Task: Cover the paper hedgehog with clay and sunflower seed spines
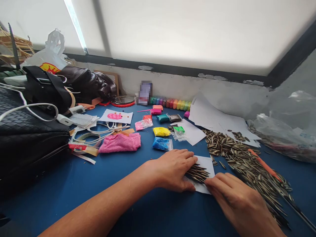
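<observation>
A blue tabletop (98,184) fills the lower frame. At centre right lies a white card (206,164) bearing a row of seeds; right of it a long heap of striped sunflower seeds (247,164) with an orange stick (264,166) on top. Upper centre: small clay packets (161,131), white paper sheets (214,118). Centre left: a pink cloth (120,142). Far left: a black bag (24,138).

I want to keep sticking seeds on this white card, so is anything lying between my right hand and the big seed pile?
Nothing visible does. The right hand rests at the white card, and only bare blue table with a few loose seeds separates it from the seed pile. The orange tool lies on top of the pile.
</observation>
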Demonstrator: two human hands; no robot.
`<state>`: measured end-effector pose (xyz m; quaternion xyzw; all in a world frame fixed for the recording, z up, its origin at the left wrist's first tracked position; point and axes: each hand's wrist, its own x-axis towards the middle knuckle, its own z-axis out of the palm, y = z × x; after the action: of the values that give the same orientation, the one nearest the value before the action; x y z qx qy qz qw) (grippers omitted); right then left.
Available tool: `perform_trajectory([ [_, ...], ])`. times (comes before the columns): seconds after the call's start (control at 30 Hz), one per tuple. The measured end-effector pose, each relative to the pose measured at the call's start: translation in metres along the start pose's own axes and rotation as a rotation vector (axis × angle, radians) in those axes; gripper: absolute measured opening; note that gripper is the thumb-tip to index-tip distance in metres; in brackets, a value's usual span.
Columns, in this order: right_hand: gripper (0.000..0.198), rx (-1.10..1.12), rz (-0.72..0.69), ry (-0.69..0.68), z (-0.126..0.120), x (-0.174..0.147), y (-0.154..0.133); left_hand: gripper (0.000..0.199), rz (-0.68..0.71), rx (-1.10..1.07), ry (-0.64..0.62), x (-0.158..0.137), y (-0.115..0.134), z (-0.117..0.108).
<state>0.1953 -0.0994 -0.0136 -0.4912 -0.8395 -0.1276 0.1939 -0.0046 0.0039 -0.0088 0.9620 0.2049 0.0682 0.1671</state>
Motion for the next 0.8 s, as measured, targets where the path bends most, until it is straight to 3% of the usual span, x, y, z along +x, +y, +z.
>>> perform_trajectory([
  [0.4, 0.028, -0.021, -0.033, -0.054, 0.0054, -0.0045, 0.0022, 0.067, -0.004, -0.004, -0.001, 0.0006, 0.0006, 0.0009],
  [0.8, 0.038, -0.056, -0.026, -0.031, 0.0008, 0.0038, -0.0017, 0.065, -0.001, -0.022, 0.008, 0.0008, 0.0002, 0.0005],
])
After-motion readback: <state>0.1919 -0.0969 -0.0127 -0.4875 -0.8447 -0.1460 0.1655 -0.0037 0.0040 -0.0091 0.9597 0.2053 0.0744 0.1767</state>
